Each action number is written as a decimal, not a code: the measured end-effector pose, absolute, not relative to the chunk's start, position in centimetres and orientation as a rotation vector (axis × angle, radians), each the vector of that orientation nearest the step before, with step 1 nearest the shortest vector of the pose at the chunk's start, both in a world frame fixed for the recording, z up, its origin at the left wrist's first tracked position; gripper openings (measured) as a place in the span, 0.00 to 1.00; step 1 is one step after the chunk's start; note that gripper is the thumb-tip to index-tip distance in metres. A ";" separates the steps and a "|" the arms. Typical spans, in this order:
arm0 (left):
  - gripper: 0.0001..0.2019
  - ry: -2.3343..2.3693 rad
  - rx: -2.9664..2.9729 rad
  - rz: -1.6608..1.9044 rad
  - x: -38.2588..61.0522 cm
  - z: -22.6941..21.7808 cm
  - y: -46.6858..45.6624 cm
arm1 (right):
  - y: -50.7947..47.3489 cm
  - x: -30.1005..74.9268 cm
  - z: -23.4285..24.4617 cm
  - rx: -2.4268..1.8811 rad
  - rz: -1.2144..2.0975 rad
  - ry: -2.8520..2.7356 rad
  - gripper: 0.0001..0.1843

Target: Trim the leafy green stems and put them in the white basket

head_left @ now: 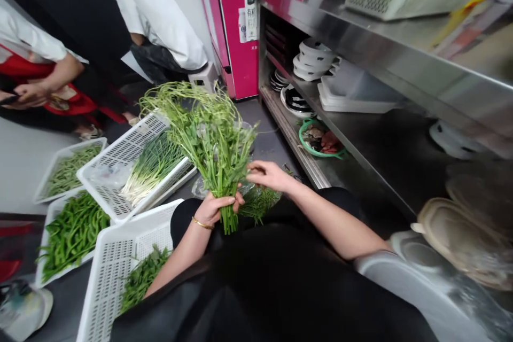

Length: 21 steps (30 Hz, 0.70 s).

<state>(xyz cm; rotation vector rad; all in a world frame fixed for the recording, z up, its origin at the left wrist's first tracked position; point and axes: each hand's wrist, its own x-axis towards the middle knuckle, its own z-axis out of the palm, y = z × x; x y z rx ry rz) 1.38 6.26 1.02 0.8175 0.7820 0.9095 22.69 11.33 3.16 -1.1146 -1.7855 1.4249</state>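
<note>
Bunch of greens (216,157) held roughly upright in front by left hand (216,207), right hand (267,175) at its side.
Stems are wrapped low by closed left fingers, apparently so the leafy top is left free; right fingers are half curled, any pinch cannot be told. White basket (107,267) is set beside left arm, probably for easy reach.

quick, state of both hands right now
Left hand: closed, holding a bunch of leafy greens.
Right hand: loosely curled at the bunch's edge; grip cannot be told.
</note>
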 end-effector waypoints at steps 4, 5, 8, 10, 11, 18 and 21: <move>0.11 0.900 0.858 0.968 2.8 1.7 6.1 | 12.0 20.3 5.2 -1.024 1.492 -1.429 0.19; 0.11 0.932 0.840 0.992 2.9 1.8 6.1 | 12.0 20.3 5.0 -1.027 1.501 -1.376 0.19; 0.13 1.018 0.736 1.013 2.7 2.0 6.1 | 11.6 21.0 3.7 -1.057 1.531 -1.264 0.20; 0.15 1.051 0.669 1.015 2.6 2.0 6.1 | 11.4 21.8 3.1 -1.063 1.556 -1.253 0.20; 0.15 1.057 0.645 1.019 2.5 2.1 6.1 | 11.3 22.4 3.1 -1.065 1.573 -1.272 0.20; 0.14 1.052 0.649 1.061 2.1 2.1 6.3 | 9.9 28.1 7.8 -1.069 1.245 -2.575 0.10; 0.14 1.083 0.697 1.072 2.1 2.0 6.2 | 10.1 27.8 10.0 -1.083 0.663 -2.574 0.11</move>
